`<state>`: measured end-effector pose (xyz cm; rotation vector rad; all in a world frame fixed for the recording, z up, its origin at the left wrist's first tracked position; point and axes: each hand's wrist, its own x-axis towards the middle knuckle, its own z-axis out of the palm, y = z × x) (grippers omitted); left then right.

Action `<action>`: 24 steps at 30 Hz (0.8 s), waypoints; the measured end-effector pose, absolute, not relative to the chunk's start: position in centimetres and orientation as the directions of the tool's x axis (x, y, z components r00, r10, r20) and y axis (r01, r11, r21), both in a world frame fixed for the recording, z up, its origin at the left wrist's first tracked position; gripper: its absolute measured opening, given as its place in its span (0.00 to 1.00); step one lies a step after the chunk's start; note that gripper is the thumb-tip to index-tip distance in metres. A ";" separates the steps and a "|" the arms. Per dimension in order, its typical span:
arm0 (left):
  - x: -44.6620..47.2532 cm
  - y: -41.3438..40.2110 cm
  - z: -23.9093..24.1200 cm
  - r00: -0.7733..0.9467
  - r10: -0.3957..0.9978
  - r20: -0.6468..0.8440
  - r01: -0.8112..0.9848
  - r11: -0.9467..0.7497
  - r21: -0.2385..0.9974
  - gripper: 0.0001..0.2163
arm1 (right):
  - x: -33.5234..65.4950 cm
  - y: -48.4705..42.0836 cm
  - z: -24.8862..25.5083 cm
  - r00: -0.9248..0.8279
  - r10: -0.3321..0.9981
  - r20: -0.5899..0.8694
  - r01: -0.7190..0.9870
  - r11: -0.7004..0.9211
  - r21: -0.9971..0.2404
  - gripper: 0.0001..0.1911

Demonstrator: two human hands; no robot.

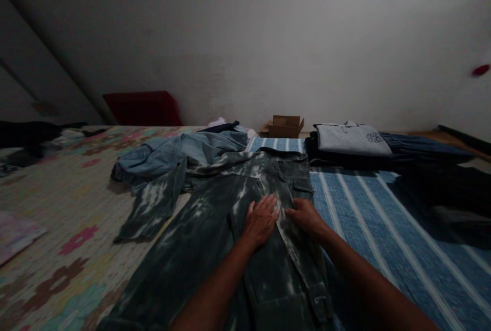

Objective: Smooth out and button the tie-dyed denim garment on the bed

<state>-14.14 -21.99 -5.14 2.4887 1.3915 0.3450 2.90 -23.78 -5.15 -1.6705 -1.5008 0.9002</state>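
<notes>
A dark grey-green denim jacket (215, 203) with bleached white streaks lies spread in front of me, long in the body, with one sleeve (153, 205) out to the left. My left hand (261, 220) rests flat on its front, fingers stretched out and pointing away from me. Just to the right, my right hand (307, 216) is closed on the jacket's right side, thumb and fingers bent into the cloth. A cuffed sleeve runs down from there towards me. What lies under the right palm is hidden.
Light blue denim (164, 149) is heaped beyond the left sleeve. A folded grey garment (351, 139) tops a dark pile at the right back, near an open cardboard box (284, 127). Dark clothes (448, 193) lie at right. Floral cloth (76, 208) and blue striped cloth (356, 203) cover the surface.
</notes>
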 end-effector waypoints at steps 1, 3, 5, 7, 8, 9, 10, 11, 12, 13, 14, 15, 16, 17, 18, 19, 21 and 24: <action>-14.1 -22.0 -5.2 0.521 0.851 0.069 0.796 -0.513 0.321 0.22 | 2.8 -23.8 -5.1 0.101 0.994 -0.046 0.541 -0.094 -0.836 0.03; -14.0 -22.1 -5.2 0.532 0.845 0.058 0.803 -0.525 0.283 0.23 | 2.7 -24.1 -5.0 0.135 0.989 -0.057 0.612 -0.129 -0.780 0.03; -13.9 -22.2 -5.3 0.532 0.846 0.041 0.814 -0.524 0.250 0.23 | 2.5 -24.5 -4.6 0.160 0.985 -0.068 0.668 -0.159 -0.727 0.07; -13.9 -22.2 -5.3 0.528 0.849 0.022 0.825 -0.518 0.226 0.23 | 2.1 -25.1 -3.9 0.180 0.980 -0.084 0.711 -0.189 -0.677 0.16; -13.9 -22.2 -5.3 0.526 0.850 0.014 0.828 -0.516 0.218 0.23 | 2.0 -25.4 -3.4 0.188 0.978 -0.087 0.746 -0.200 -0.636 0.21; -13.9 -22.3 -5.3 0.526 0.850 0.012 0.830 -0.517 0.212 0.23 | 1.8 -25.8 -2.9 0.191 0.979 -0.072 0.791 -0.197 -0.580 0.26; -13.9 -22.3 -5.3 0.526 0.850 0.015 0.830 -0.517 0.208 0.23 | 1.6 -26.1 -2.5 0.182 0.983 -0.033 0.843 -0.173 -0.510 0.28; -13.9 -22.3 -5.3 0.524 0.851 0.020 0.830 -0.517 0.208 0.22 | 1.4 -26.3 -2.1 0.154 0.988 0.027 0.894 -0.128 -0.430 0.28; -13.9 -22.3 -5.3 0.523 0.852 0.026 0.830 -0.516 0.212 0.22 | 1.3 -26.5 -1.8 0.099 0.990 0.098 0.936 -0.059 -0.348 0.25; -13.9 -22.3 -5.3 0.522 0.852 0.031 0.829 -0.515 0.218 0.22 | 1.2 -26.5 -1.7 0.017 0.986 0.165 0.960 0.030 -0.279 0.21; -13.9 -22.4 -5.3 0.522 0.852 0.033 0.827 -0.515 0.225 0.22 | 1.2 -26.3 -1.8 -0.073 0.974 0.217 0.964 0.124 -0.234 0.19; -13.9 -22.4 -5.3 0.521 0.853 0.031 0.827 -0.513 0.231 0.22 | 1.2 -26.1 -2.1 -0.155 0.958 0.242 0.957 0.207 -0.205 0.18; -13.8 -22.4 -5.2 0.519 0.854 0.026 0.828 -0.510 0.233 0.22 | 1.2 -25.8 -2.6 -0.217 0.945 0.244 0.945 0.266 -0.190 0.18; -13.8 -22.4 -5.1 0.517 0.856 0.021 0.830 -0.507 0.231 0.23 | 1.3 -25.4 -3.3 -0.255 0.940 0.229 0.936 0.299 -0.187 0.19; -13.8 -22.5 -5.0 0.515 0.857 0.015 0.833 -0.504 0.226 0.23 | 1.3 -25.1 -4.0 -0.267 0.942 0.203 0.933 0.305 -0.189 0.21; -13.7 -22.5 -4.9 0.513 0.858 0.009 0.836 -0.502 0.220 0.24 | 1.4 -24.8 -4.8 -0.260 0.950 0.173 0.937 0.291 -0.192 0.22; -13.7 -22.6 -4.7 0.517 0.856 -0.003 0.836 -0.505 0.214 0.25 | 1.5 -24.4 -6.0 -0.233 0.965 0.124 0.948 0.254 -0.193 0.24; -13.7 -22.8 -4.5 0.519 0.854 -0.024 0.837 -0.502 0.218 0.27 | 1.6 -24.5 -6.6 -0.228 0.967 0.111 0.948 0.247 -0.202 0.25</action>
